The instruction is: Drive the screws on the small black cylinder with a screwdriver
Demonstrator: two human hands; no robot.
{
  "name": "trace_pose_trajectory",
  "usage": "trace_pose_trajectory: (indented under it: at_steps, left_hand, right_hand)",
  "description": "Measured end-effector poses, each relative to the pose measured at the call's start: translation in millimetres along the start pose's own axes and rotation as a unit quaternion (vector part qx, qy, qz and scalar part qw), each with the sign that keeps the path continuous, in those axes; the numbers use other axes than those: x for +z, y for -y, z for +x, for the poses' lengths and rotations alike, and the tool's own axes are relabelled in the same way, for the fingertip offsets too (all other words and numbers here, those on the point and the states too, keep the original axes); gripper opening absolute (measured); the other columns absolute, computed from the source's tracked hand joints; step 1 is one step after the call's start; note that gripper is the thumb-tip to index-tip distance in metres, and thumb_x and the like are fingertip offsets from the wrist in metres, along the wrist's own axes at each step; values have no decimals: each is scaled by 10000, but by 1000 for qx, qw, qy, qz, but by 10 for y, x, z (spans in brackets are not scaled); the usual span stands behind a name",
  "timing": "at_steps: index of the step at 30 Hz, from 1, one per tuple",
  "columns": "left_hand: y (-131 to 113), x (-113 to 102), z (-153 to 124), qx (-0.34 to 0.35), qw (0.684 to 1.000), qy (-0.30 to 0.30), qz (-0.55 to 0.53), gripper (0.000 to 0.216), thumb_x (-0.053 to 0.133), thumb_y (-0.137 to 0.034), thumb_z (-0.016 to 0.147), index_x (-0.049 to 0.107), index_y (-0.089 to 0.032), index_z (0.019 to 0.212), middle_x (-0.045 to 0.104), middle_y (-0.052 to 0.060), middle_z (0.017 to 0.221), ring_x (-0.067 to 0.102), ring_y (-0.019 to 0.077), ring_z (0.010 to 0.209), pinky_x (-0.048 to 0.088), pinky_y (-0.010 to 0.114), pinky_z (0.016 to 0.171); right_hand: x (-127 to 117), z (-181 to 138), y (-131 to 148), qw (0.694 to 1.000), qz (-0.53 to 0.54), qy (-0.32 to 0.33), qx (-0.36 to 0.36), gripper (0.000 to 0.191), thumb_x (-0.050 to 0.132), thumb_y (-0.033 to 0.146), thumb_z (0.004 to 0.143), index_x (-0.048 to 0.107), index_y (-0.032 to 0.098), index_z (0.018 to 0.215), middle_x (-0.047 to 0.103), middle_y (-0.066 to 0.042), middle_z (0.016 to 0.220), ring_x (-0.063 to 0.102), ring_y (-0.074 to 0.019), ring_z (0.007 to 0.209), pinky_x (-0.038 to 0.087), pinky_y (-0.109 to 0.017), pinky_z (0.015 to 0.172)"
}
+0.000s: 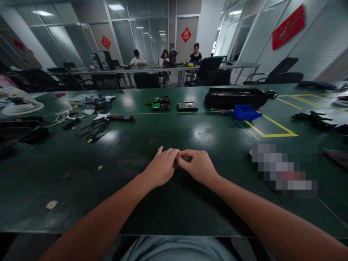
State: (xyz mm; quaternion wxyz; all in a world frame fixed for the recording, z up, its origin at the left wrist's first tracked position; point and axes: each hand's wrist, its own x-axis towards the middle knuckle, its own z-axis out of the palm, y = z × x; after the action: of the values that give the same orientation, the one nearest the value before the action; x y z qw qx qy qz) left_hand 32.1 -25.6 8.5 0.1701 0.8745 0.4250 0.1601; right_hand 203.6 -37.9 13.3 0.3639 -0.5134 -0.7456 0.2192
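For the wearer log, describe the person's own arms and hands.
The left forearm and right forearm are bare, no sleeves showing. The left hand and right hand wear no gloves, watch or visible ring. A pale grey-blue shirt shows below.

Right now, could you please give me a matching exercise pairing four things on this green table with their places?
1 blue plastic bin
2 green circuit boards
3 black coiled cable
4 small dark part

A left of centre
B at the meeting fingertips of left hand and right hand
C beside yellow tape lines
D far centre

Pairs: 1-C, 2-D, 3-A, 4-B.
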Motion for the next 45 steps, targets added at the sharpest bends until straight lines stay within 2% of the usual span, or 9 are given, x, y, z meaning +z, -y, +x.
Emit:
trace_pose_trajectory:
  at_steps: [5,15,25,28,32,35,37,41,45]
  left_hand:
    - [-6,-10,-16,3,1000,13,-10,258,405,-104,921,496,-213,1136,614,69,1139,576,220,1125,215,620,1186]
    - [13,-49,-37,31,998,43,-21,120,419,-153,947,505,-208,1011,614,21,1031,615,200,1059,147,633,1210]
    - [31,-85,-27,41,998,49,-16,114,427,-149,944,501,-211,1006,619,2,993,619,191,1038,50,666,1204]
    - [55,-87,-30,40,998,50,-13,95,457,-175,947,504,-213,1020,623,9,1026,606,201,1070,70,657,1204]
    - [61,-107,-45,21,998,58,-26,112,527,-228,939,510,-230,1050,623,5,1038,595,208,1058,139,638,1198]
    - [42,-131,-49,-2,998,54,-33,164,589,-278,913,536,-227,1059,624,22,1037,589,226,1027,301,571,1143]
    - [30,-139,-44,-21,998,46,-45,266,653,-362,874,551,-225,1078,622,39,1061,582,248,1021,430,484,1024]
    - [41,-120,-21,-58,994,22,-90,213,611,-341,896,559,-222,1065,618,47,1064,588,239,981,471,384,854]
    - [91,-78,3,-64,989,-5,-132,146,551,-265,925,548,-220,1064,614,37,1032,583,211,944,460,359,829]
  right_hand:
    - [14,-1,-15,1000,10,4,-15,128,624,184,783,729,191,710,617,39,557,511,-95,491,386,-223,543]
    - [-99,75,-121,983,-60,113,-133,120,615,141,766,687,195,687,611,49,581,530,-85,523,365,-213,577]
    - [-76,43,-109,972,-145,84,-167,106,613,153,767,698,198,725,697,12,652,614,-121,580,388,-236,603]
    - [-98,70,-128,974,-157,64,-151,116,603,172,787,711,205,759,720,1,678,640,-136,599,405,-242,611]
    - [-229,136,-217,983,-167,-16,-76,86,610,197,773,695,209,760,687,6,628,616,-143,554,408,-257,592]
    - [-323,149,-243,989,-135,-40,-42,48,599,207,781,641,203,758,623,25,582,560,-128,513,397,-261,566]
    - [-353,131,-218,993,-102,-36,-41,38,592,209,798,627,198,809,600,27,594,543,-130,520,384,-267,550]
    - [-367,85,-146,992,39,-121,12,251,605,323,866,671,192,1070,579,28,613,523,-140,527,383,-285,538]
    - [-371,95,-154,931,313,-158,98,346,495,437,938,715,172,975,662,-32,663,581,-162,540,434,-298,515]
